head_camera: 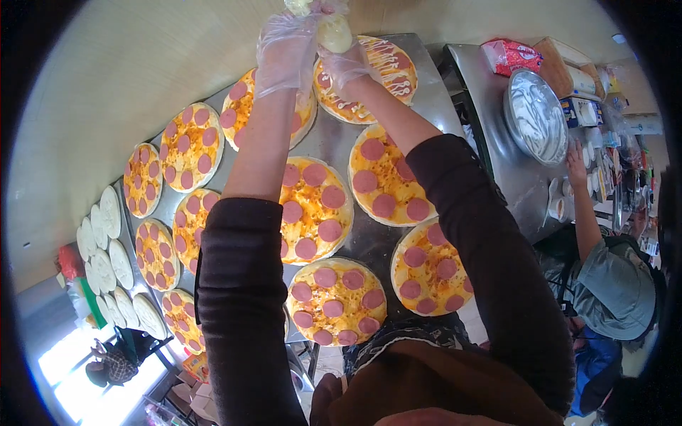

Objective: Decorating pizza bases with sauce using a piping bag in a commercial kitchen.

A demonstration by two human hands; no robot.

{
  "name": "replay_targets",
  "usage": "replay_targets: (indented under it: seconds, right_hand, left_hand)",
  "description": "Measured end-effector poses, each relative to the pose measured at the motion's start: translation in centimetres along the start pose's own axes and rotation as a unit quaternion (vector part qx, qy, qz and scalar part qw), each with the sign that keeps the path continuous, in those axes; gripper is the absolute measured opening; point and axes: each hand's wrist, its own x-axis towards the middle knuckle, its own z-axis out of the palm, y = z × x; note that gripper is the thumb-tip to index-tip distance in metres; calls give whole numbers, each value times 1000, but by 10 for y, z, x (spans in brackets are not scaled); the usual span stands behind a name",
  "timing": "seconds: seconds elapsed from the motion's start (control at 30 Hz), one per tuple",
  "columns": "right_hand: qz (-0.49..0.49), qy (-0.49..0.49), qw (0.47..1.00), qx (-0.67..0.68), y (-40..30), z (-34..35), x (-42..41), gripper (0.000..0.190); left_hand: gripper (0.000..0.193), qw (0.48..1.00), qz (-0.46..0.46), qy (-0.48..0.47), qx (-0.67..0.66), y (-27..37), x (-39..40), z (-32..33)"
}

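My left hand (286, 53) and my right hand (345, 65), both in thin transparent plastic gloves, are at the top of the view. Between them they grip a plastic bag of pale sauce (334, 34); its upper end is cut off by the picture's edge. Beneath my right hand lies a pizza with white sauce lines (391, 72) across its sausage slices. A pizza without such lines (240, 109) is partly hidden by my left forearm. More pizzas with round sausage slices and melted-looking orange-yellow topping, such as the near one (335, 303), cover the steel table (367, 247).
Pale dough rounds (120, 263) lie in rows at the far left. On the right, a second steel table (495, 144) holds a large metal bowl (535, 117), a red-and-white package (511, 56) and small containers. A co-worker's hand (575, 162) reaches over it. Another person (112, 365) is at the lower left.
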Motion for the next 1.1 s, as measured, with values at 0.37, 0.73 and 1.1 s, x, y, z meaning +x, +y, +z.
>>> replay_targets:
  seconds: [0.37, 0.73, 1.1]
  right_hand:
    - [-331, -36, 789, -517, 12, -25, 26, 26]
    - [-180, -59, 935, -299, 65, -52, 69, 26]
    - [-204, -133, 897, -368, 42, 0, 62, 28]
  left_hand:
    - [26, 985, 71, 58, 143, -23, 19, -21]
    - [28, 843, 167, 66, 507, -44, 31, -2]
    - [26, 872, 179, 129, 436, -61, 46, -29]
